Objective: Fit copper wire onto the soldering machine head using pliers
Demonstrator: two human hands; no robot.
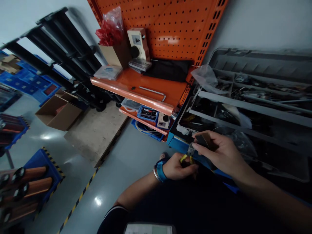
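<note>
My left hand [177, 167], with a blue band and a silver bangle at the wrist, is closed around the yellow handles of a pair of pliers [191, 150]. The metal jaws point up toward my right hand [223, 150]. Between the thumb and fingers of that hand is a small brown flat piece [204, 140], perhaps folded; its material is unclear. The right thumb lies close against the plier head, so I cannot tell whether the jaws touch the brown piece. Both hands are held in front of my body, by the edge of a large open toolbox [255, 105].
An orange shelf [131, 87] with a pegboard holds a hex key [156, 92], a clear case [108, 72] and a cardboard box [114, 53]. Below sits a blue bin [147, 113]. On the floor at left are a wooden board [97, 136] and an open carton [58, 110].
</note>
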